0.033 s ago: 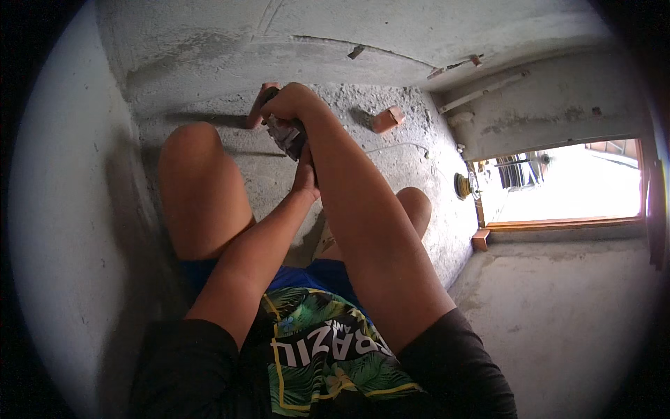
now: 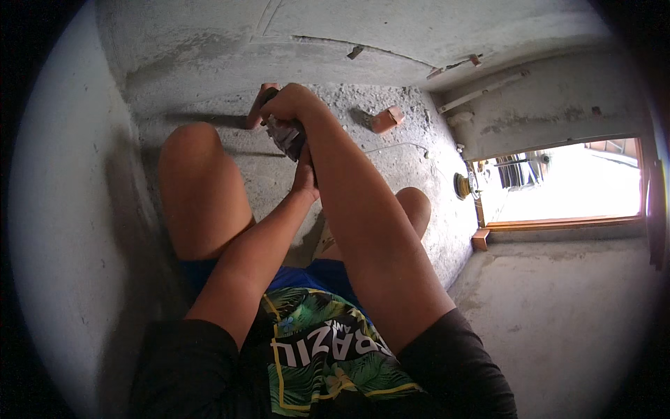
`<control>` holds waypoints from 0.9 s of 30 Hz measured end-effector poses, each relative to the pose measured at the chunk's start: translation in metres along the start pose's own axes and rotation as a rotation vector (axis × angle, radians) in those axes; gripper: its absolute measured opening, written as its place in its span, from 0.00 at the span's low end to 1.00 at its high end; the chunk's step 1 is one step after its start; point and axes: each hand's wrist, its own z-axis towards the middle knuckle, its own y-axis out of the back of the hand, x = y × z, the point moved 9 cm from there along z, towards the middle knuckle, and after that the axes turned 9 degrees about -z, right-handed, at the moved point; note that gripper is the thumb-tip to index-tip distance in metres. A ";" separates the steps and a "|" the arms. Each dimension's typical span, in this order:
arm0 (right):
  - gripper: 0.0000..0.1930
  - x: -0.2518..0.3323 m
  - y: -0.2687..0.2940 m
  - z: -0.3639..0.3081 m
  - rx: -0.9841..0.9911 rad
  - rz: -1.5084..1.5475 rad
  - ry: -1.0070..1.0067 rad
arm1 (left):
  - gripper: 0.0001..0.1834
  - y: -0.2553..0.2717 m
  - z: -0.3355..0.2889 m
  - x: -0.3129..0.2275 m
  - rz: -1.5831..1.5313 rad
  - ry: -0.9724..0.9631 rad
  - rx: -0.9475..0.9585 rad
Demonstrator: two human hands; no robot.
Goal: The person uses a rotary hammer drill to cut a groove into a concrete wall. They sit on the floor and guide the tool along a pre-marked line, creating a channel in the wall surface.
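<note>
Both my arms reach forward between my bent knees to a dusty, dark power tool (image 2: 285,137) with a greyish housing; its exact kind I cannot make out. My right hand (image 2: 286,102) is closed over the far end. My left hand (image 2: 306,180) wraps the near end, partly covered by my right forearm. The tool's working end is hidden. Beyond my hands a reddish clay piece (image 2: 256,112) stands near the wall, just left of the tool.
A hollow orange clay block (image 2: 387,120) lies on the rough, rubble-strewn floor (image 2: 244,164). A pale cord (image 2: 394,146) runs rightward. By the bright doorway (image 2: 558,185) are a yellowish spool (image 2: 462,186) and another clay piece (image 2: 481,239). A grey wall (image 2: 63,209) rises close on the left.
</note>
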 end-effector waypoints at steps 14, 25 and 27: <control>0.18 -0.046 -0.012 0.000 0.016 -0.081 -0.006 | 0.30 0.005 -0.006 0.016 0.213 -0.099 0.017; 0.24 -0.100 -0.013 -0.010 -0.141 -0.001 -0.143 | 0.32 0.011 -0.024 0.040 0.198 -0.019 -0.032; 0.25 -0.112 -0.019 -0.019 -0.109 0.132 -0.155 | 0.33 0.010 -0.028 0.046 0.217 0.002 -0.021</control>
